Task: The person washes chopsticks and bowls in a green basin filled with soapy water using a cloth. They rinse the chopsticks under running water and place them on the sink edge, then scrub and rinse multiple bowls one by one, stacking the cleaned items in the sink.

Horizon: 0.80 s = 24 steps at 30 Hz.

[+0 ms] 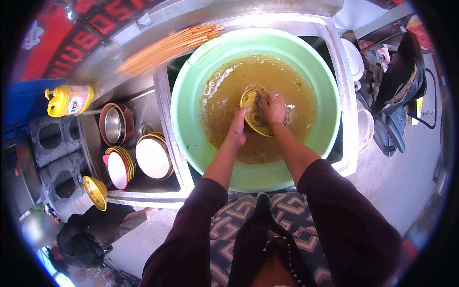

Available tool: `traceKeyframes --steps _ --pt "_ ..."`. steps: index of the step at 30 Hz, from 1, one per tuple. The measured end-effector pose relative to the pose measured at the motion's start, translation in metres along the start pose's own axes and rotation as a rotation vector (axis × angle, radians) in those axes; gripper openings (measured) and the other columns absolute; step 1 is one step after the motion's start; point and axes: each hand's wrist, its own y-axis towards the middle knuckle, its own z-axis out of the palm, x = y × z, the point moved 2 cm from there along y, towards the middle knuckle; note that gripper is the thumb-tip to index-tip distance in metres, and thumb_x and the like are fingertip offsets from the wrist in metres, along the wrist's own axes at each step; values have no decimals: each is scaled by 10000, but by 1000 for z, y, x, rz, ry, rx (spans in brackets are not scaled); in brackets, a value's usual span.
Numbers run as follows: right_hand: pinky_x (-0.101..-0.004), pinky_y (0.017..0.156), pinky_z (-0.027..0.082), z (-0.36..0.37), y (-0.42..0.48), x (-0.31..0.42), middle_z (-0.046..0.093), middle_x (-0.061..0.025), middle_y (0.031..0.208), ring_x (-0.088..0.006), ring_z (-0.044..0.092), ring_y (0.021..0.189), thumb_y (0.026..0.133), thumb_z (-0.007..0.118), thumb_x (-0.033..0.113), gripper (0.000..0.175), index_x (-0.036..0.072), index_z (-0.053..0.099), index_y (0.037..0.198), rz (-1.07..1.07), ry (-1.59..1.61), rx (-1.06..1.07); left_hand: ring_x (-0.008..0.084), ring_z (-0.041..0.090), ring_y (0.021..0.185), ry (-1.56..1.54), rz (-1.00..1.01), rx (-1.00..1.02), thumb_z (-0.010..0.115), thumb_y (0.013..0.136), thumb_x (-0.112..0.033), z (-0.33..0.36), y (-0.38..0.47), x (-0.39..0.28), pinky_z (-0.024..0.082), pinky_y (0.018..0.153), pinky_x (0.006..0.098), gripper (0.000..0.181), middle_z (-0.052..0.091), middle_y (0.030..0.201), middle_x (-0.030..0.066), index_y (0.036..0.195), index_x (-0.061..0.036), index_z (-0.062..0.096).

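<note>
A large pale green plastic tub (190, 118) sits in the steel sink before me, with murky brown water (229, 79) inside. Low over that water, my left hand (238, 125) grips the near-left rim of a yellow bowl (248, 98), thumb on the edge. The bowl is tilted, its inner side towards me. My right hand (274, 110) presses a greyish cloth (261, 111) against the inside of the bowl. Part of the cloth is hidden under my fingers. Below the bowl, the left fingers are mostly out of sight.
Left of the tub, a sink basin holds stacked bowls (153, 158), more bowls (118, 170) and a brown pot (102, 123). A yellow bowl (96, 192) rests at its edge. Chopsticks (172, 46) lie behind; a yellow pump bottle (71, 100) stands left. A person (89, 236) is at lower left.
</note>
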Motion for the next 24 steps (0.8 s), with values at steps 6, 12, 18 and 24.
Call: traceKeyframes --steps 6,12,18,24 --pt "-364 882 444 36 -14 66 600 -237 1031 -360 550 990 798 652 217 390 16 568 1121 -192 842 331 269 625 975 -453 -6 -4 432 902 -571 -12 19 0 529 839 407 579 639 1115 72 1253 -119 522" --pt "-379 888 466 -34 13 39 604 -258 1098 -367 585 1026 788 630 194 404 69 581 1168 -566 -311 809 331 554 1126 -376 41 -38 475 869 -667 -17 19 -16 462 941 526 746 538 1282 152 1320 -74 452" --pt "-406 858 481 -2 11 66 633 -170 1115 -317 604 1040 783 625 344 386 81 649 1064 -168 29 508 326 536 1173 -148 -134 -112 399 808 -789 -9 8 -16 461 932 529 852 524 1327 116 1352 -134 438" --pt "-451 894 452 -42 4 40 596 -212 1086 -395 561 1047 758 629 201 374 75 620 1109 -667 -491 738 321 556 1138 -399 148 61 512 911 -560 -13 8 -31 465 960 465 669 537 1302 146 1339 -50 451"
